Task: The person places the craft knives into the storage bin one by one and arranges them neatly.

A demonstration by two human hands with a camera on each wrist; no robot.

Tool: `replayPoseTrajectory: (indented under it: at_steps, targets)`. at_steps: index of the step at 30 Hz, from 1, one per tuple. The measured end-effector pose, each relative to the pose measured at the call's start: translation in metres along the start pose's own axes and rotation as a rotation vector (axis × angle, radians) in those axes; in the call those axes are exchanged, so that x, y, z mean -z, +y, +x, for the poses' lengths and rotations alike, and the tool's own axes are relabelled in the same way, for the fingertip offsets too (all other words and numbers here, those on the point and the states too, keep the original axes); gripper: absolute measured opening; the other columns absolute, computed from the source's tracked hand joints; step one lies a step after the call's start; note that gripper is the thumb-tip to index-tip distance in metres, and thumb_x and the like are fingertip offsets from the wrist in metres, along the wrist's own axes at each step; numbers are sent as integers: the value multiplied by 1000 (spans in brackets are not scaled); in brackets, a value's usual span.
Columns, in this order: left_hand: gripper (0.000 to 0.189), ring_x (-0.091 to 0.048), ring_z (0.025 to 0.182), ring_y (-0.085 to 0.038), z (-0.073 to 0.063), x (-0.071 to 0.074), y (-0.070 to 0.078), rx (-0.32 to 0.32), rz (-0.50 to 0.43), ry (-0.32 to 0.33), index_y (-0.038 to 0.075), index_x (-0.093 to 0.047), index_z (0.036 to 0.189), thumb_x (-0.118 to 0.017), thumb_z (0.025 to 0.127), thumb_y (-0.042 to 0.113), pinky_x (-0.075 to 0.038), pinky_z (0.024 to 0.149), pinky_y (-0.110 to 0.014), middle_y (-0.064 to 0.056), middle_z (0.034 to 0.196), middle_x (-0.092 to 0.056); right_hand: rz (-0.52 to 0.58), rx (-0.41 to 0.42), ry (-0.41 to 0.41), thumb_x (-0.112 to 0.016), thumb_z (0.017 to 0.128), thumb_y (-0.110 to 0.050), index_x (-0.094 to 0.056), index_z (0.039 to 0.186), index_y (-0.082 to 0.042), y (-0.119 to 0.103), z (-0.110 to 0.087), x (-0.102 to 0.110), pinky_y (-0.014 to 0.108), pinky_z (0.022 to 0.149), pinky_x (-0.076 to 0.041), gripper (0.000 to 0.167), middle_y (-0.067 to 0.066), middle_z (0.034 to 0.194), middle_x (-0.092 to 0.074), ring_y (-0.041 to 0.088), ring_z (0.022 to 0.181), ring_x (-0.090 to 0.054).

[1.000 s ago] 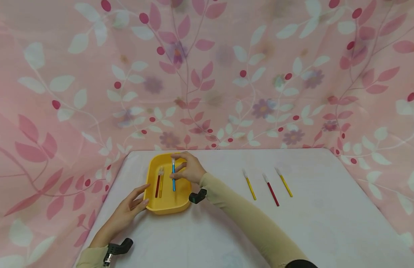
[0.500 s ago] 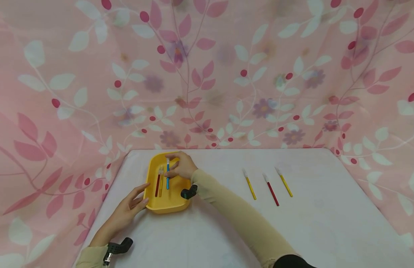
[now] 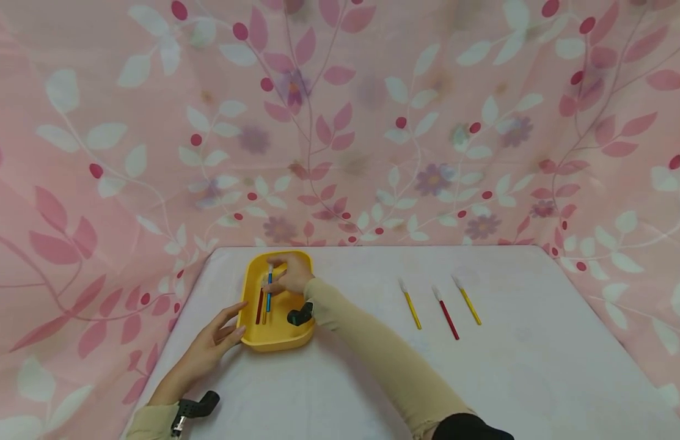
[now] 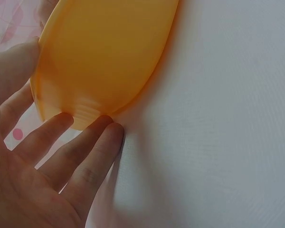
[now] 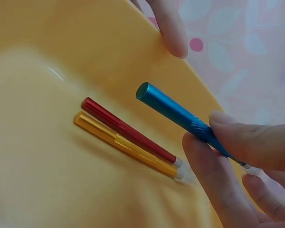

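In the head view my right hand is over the yellow tray. Between thumb and fingers it pinches a blue craft knife with a clear cap, raised above the tray floor. On that floor a red craft knife and a yellow craft knife lie side by side, clear caps pointing the same way. The blue one partly covers the yellow one in the head view. My left hand touches the tray's near left side, its extended fingers against the outer wall.
Right of the tray, on the white tabletop, lie a yellow craft knife, a red craft knife and another yellow one, all capped. A pink floral cloth hangs behind the table.
My right hand has carried the blue craft knife leftward over the tray, closer to the red and yellow ones. The left hand stays at the tray's side.
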State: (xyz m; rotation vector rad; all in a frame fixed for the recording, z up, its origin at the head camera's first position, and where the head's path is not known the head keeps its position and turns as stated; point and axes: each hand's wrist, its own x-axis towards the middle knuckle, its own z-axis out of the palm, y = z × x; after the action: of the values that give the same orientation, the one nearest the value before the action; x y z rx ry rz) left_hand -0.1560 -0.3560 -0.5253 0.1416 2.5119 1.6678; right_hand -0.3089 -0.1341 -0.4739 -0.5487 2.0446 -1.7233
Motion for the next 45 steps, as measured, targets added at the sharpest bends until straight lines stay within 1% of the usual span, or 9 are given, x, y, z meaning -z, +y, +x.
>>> replayPoseTrajectory:
  at_steps: [4,10,16,20,23,30,38,41,45]
  targets:
    - [63,-41,153,-52,0,0,-1,-11,-1,0,17,-40,168,-66,113,27,-56,109,-42,-18,177,-29,-58,-15,42,-90,87,7,-65,150,-2,2,3,-4,37,80,-68,68,15,140,-63,29,85,-81]
    - [61,-40,153,-52,-1,0,-1,-32,-8,-4,17,-41,168,-66,113,23,-58,107,-40,-17,176,-30,-47,-57,48,-88,87,9,-64,149,-1,1,5,-11,43,84,-67,67,20,144,-61,31,86,-81]
    - [62,-40,154,-52,-1,1,0,-27,1,-7,18,-40,169,-66,112,25,-57,108,-41,-15,177,-30,-80,-86,58,-89,84,12,-65,147,0,3,10,-19,39,80,-68,68,19,138,-64,32,85,-81]
    - [63,-40,154,-52,-1,1,-1,-25,2,-8,18,-40,168,-67,112,25,-57,108,-41,-16,177,-29,-126,-99,78,-91,83,11,-68,145,-1,6,16,-23,37,79,-68,67,15,133,-66,26,88,-79]
    - [63,-41,153,-52,-1,1,-1,-27,0,-8,17,-40,168,-67,112,23,-57,108,-41,-17,177,-28,-184,-105,95,-93,82,7,-70,143,-3,8,19,-26,32,79,-67,65,13,131,-68,20,90,-77]
    - [63,-42,153,-52,-2,2,-2,-12,-4,-7,18,-41,168,-67,112,24,-57,108,-40,-17,177,-29,-236,-113,102,-94,83,3,-71,143,-4,11,23,-32,30,79,-66,64,13,133,-70,17,88,-76]
    - [62,-43,152,-52,0,1,-5,-38,-24,-8,16,-41,168,-68,112,22,-58,107,-38,-19,176,-30,-406,-98,125,-99,82,-8,-74,140,-9,15,28,-37,28,98,-59,63,6,128,-74,17,110,-68]
    - [62,-43,152,-52,-1,1,-4,-41,-20,-8,15,-41,168,-67,112,22,-58,106,-38,-20,176,-30,-398,-100,126,-98,83,-7,-75,140,-9,16,28,-38,27,96,-60,62,7,128,-74,18,110,-69]
    - [62,-41,153,-52,-1,1,-3,-28,-17,-10,16,-41,168,-67,112,24,-57,108,-40,-19,176,-29,-338,-98,133,-96,83,-2,-74,140,-7,15,26,-41,29,87,-64,61,10,127,-74,20,104,-71]
